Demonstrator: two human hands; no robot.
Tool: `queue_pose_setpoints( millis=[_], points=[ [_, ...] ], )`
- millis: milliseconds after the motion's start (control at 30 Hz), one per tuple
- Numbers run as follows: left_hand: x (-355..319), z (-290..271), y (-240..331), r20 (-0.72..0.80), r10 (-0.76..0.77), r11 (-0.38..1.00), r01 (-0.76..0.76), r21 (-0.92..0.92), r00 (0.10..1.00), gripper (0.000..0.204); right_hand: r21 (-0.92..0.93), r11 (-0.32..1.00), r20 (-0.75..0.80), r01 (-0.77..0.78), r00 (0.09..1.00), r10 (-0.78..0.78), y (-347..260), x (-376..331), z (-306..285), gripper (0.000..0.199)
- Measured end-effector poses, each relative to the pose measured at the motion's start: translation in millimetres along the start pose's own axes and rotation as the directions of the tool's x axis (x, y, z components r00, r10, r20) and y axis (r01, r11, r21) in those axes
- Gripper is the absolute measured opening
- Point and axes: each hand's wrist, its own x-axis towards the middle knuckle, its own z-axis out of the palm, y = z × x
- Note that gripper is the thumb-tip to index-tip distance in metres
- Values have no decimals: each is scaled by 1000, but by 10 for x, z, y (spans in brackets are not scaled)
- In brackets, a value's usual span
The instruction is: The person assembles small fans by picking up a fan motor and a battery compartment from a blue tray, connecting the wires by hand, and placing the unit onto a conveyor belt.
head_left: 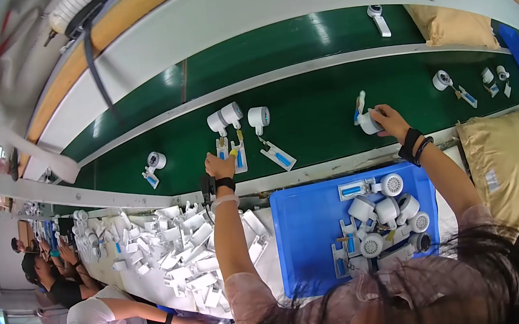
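Observation:
My right hand grips a round white fan head above the green conveyor, with its handle part turned up and away. To the left, my left hand, a yellow cover on one fingertip, is closed at the lower end of a white fan handle with a blue cell in it. Two round white fan heads sit side by side just beyond that hand. Between my hands lies another fan with an open handle showing a blue cell.
A blue tray before me holds several fan units. Loose white casings are heaped at its left, near a co-worker handling parts. More fans lie along the belt. A tan sack stands at right.

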Motion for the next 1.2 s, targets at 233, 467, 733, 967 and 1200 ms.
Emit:
queue_pose_setpoints(
  millis=[233, 467, 733, 967, 1200],
  points=[
    [389, 151, 165, 311, -154, 982, 112, 149, 938, 51, -180, 937, 82, 300, 953, -290, 243, -171, -216, 49],
    [433, 372, 65, 563, -196, 967, 254, -26, 803, 35, -125, 962, 159, 243, 962, -222, -19, -838, -271, 29],
    [348, -523, 319, 387, -6, 479, 342, -809, 922, 28, 162, 954, 313, 252, 904, -292, -35, -1334, -246, 20],
    [-515, -2087, 1326, 664, 433, 349, 566, -747, 609, 20, 95, 841, 344, 532, 775, -530, -185, -1796, -113, 24],
    [-1687, -2952, 2248, 651, 758, 518, 577, -631, 32, 24, 1, 504, 134, 864, 499, -856, -504, -2247, 93, 37]
  ],
)
